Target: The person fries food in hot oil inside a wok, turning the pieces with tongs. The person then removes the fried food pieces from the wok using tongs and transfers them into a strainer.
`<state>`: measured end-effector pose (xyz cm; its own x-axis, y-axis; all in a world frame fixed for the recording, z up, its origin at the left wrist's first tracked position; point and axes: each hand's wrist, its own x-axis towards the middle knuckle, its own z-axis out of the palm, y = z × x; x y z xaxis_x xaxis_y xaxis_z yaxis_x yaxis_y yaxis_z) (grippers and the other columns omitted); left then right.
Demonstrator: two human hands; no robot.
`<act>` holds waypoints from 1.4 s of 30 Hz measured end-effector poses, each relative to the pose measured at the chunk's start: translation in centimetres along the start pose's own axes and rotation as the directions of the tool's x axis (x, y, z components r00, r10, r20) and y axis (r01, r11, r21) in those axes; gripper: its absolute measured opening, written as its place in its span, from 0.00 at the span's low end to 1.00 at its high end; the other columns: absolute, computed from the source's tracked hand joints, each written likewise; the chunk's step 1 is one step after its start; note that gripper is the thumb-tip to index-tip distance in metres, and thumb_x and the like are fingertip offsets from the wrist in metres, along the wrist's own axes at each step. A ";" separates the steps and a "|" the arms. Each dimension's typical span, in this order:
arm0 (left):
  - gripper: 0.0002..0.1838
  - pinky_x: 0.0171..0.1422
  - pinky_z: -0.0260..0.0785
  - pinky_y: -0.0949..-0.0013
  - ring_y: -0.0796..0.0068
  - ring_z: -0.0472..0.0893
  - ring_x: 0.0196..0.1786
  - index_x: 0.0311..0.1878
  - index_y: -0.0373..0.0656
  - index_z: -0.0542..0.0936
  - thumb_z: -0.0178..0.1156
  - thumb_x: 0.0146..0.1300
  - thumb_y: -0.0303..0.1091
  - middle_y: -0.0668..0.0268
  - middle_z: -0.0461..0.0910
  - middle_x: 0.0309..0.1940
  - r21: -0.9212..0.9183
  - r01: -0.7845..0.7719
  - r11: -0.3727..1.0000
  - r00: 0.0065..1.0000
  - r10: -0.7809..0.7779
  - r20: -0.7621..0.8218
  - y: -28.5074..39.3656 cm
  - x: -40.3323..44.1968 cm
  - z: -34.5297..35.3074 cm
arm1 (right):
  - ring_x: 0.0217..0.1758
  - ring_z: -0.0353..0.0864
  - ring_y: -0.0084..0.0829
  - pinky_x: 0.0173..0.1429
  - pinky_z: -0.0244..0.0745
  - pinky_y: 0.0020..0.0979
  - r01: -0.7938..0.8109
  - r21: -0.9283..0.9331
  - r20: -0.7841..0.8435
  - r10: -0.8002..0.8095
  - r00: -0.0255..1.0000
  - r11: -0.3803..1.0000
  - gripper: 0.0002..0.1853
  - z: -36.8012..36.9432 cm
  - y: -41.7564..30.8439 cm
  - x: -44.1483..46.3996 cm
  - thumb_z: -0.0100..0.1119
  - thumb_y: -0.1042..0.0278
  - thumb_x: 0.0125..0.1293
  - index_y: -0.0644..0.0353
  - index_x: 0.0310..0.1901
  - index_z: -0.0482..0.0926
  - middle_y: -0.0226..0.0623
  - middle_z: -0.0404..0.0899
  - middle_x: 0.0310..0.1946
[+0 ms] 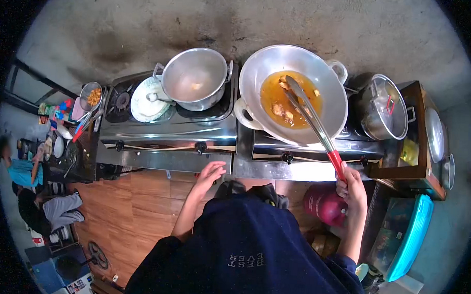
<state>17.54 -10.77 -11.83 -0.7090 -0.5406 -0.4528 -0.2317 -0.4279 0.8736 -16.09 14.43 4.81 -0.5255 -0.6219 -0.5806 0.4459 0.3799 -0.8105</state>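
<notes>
My right hand point(352, 188) is closed around the red handle of metal tongs point(317, 124). The tongs reach up and left into a wide metal wok point(331, 93), their tips in brown oil point(299, 102) where several pieces of food point(279, 109) lie. I cannot make out what the food is. My left hand point(212, 172) hangs in front of the stove edge with its fingers stretched out and nothing in it. Left of the wok, a deep metal pot point(194, 75) stands on a burner. Beside that pot is a white plate point(143, 110) with a ladle point(155, 97) on it.
At right stand a lidded pot point(382, 108) and a wooden cabinet point(426, 169). Below are a pink gas cylinder point(324, 204) and a bin with a turquoise lid point(411, 238). A strainer of orange-brown food point(93, 96) sits far left, with two people point(24, 171) beyond.
</notes>
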 end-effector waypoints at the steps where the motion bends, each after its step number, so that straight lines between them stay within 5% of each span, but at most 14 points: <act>1: 0.20 0.64 0.63 0.65 0.69 0.72 0.61 0.58 0.48 0.70 0.53 0.68 0.47 0.65 0.70 0.60 0.006 -0.013 1.000 1.000 0.013 0.004 -0.3 -0.3 0.2 | 0.10 0.52 0.12 0.13 0.43 0.19 -0.004 0.019 0.006 0.004 1.000 1.000 0.21 -0.2 0.1 -0.2 0.50 0.48 0.70 0.55 0.25 0.70 0.18 0.58 0.11; 6: 0.19 0.62 0.63 0.66 0.71 0.74 0.59 0.58 0.47 0.71 0.54 0.68 0.44 0.66 0.72 0.59 -0.081 0.008 0.997 0.999 -0.011 -0.035 -1.1 -2.4 3.3 | 0.12 0.57 0.14 0.16 0.47 0.22 0.173 -0.330 -0.113 -0.221 0.969 0.928 0.22 -0.8 0.3 -1.0 0.51 0.51 0.70 0.58 0.22 0.71 0.20 0.61 0.11; 8: 0.19 0.61 0.63 0.66 0.71 0.74 0.58 0.57 0.47 0.71 0.55 0.68 0.44 0.67 0.72 0.58 -0.098 0.014 0.995 1.000 -0.016 -0.025 -1.8 -2.9 3.9 | 0.13 0.60 0.15 0.18 0.50 0.25 0.296 -0.560 -0.140 -0.441 0.886 0.774 0.23 -0.7 0.5 -0.7 0.52 0.53 0.69 0.60 0.21 0.71 0.22 0.62 0.12; 9: 0.19 0.61 0.63 0.66 0.71 0.74 0.58 0.57 0.48 0.72 0.55 0.68 0.44 0.67 0.72 0.58 -0.097 0.016 0.995 1.000 -0.017 -0.003 -2.5 -3.0 4.2 | 0.11 0.64 0.28 0.21 0.55 0.32 0.393 -0.750 -0.082 -0.664 0.743 0.532 0.21 0.2 0.0 -1.0 0.54 0.57 0.68 0.65 0.21 0.70 0.33 0.65 0.10; 12: 0.19 0.62 0.63 0.66 0.70 0.74 0.58 0.58 0.48 0.71 0.53 0.68 0.45 0.67 0.72 0.59 -0.087 0.042 0.995 0.999 -0.040 0.030 -4.0 -4.3 5.2 | 0.13 0.67 0.45 0.22 0.59 0.36 0.298 -0.927 0.024 -0.759 0.651 0.227 0.18 1.9 -1.1 -1.5 0.55 0.61 0.67 0.66 0.23 0.71 0.47 0.66 0.11; 13: 0.19 0.63 0.63 0.66 0.70 0.74 0.59 0.58 0.47 0.70 0.53 0.69 0.45 0.66 0.71 0.59 -0.084 0.057 0.995 0.998 -0.054 0.029 -4.1 -4.7 5.4 | 0.18 0.67 0.53 0.24 0.61 0.40 0.299 -0.916 -0.007 -0.753 0.658 0.269 0.16 2.5 -1.5 -1.7 0.55 0.65 0.66 0.66 0.24 0.72 0.53 0.66 0.13; 17: 0.19 0.63 0.63 0.67 0.70 0.73 0.59 0.59 0.48 0.70 0.52 0.69 0.45 0.67 0.71 0.59 -0.061 0.067 0.996 0.998 -0.067 -0.003 -4.5 -7.1 6.0 | 0.19 0.69 0.53 0.24 0.62 0.41 0.297 -0.932 0.041 -0.753 0.656 0.209 0.16 2.8 -1.1 -1.5 0.55 0.64 0.66 0.67 0.24 0.72 0.54 0.69 0.15; 18: 0.19 0.63 0.62 0.67 0.70 0.73 0.59 0.58 0.48 0.70 0.52 0.69 0.45 0.67 0.71 0.59 -0.059 0.052 0.997 0.998 -0.053 -0.018 -4.7 -7.5 5.9 | 0.15 0.69 0.45 0.23 0.61 0.39 0.332 -0.928 0.081 -0.782 0.618 0.166 0.17 2.2 -0.7 -1.1 0.55 0.64 0.66 0.68 0.24 0.72 0.54 0.68 0.14; 20: 0.19 0.64 0.62 0.66 0.71 0.73 0.59 0.58 0.48 0.70 0.52 0.69 0.45 0.67 0.71 0.59 -0.121 0.037 0.992 0.997 -0.045 -0.065 -5.9 -8.5 5.4 | 0.14 0.68 0.30 0.22 0.60 0.36 0.413 -0.862 0.019 -0.797 0.604 0.293 0.19 0.6 0.1 0.2 0.54 0.60 0.67 0.68 0.24 0.72 0.46 0.68 0.12; 22: 0.18 0.64 0.62 0.66 0.71 0.74 0.59 0.58 0.49 0.70 0.52 0.69 0.45 0.67 0.71 0.59 -0.152 0.016 0.988 0.994 -0.032 -0.104 -6.6 -9.5 4.9 | 0.12 0.58 0.14 0.16 0.49 0.22 0.421 -0.506 -0.037 -0.507 0.861 0.753 0.25 -0.6 -0.7 1.3 0.50 0.47 0.69 0.59 0.20 0.71 0.21 0.62 0.12; 24: 0.18 0.64 0.62 0.67 0.70 0.73 0.60 0.58 0.49 0.70 0.51 0.70 0.45 0.67 0.71 0.59 -0.151 0.027 0.988 0.992 -0.045 -0.116 -6.6 -10.1 4.5 | 0.11 0.55 0.10 0.13 0.45 0.19 0.349 -0.356 -0.087 -0.403 0.911 0.867 0.24 1.3 -2.7 0.7 0.50 0.45 0.69 0.56 0.22 0.72 0.17 0.60 0.11; 33: 0.20 0.62 0.64 0.67 0.69 0.74 0.59 0.59 0.46 0.69 0.52 0.70 0.44 0.67 0.71 0.58 -0.238 -0.040 0.971 0.992 0.010 -0.125 -6.8 -10.8 0.4 | 0.12 0.50 0.12 0.15 0.42 0.19 0.356 -0.150 0.289 -0.303 0.908 0.923 0.19 20.8 -10.7 2.1 0.53 0.47 0.68 0.53 0.27 0.69 0.16 0.55 0.14; 39: 0.18 0.56 0.67 0.76 0.78 0.75 0.52 0.57 0.40 0.71 0.54 0.69 0.39 0.66 0.74 0.51 -0.420 -0.179 0.890 0.962 0.068 -0.266 -9.2 -13.5 -7.0 | 0.12 0.50 0.14 0.16 0.43 0.22 0.368 -0.187 0.497 -0.236 0.835 0.911 0.23 45.4 -9.5 6.3 0.57 0.43 0.64 0.56 0.24 0.70 0.18 0.55 0.13; 42: 0.17 0.56 0.68 0.75 0.79 0.75 0.50 0.57 0.40 0.71 0.54 0.69 0.37 0.66 0.75 0.50 -0.201 -0.176 0.964 0.957 0.120 -0.263 -10.3 -15.3 -13.8 | 0.13 0.53 0.17 0.16 0.44 0.24 0.409 -0.150 0.586 -0.252 0.770 0.900 0.24 58.8 -6.7 9.5 0.56 0.44 0.64 0.59 0.23 0.72 0.21 0.57 0.13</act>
<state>39.96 -8.09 -16.35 -0.5314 -0.7592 -0.3757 0.0349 -0.4628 0.8858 18.54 -34.28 9.30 -0.0921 -0.9761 -0.1970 0.0782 0.1901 -0.9786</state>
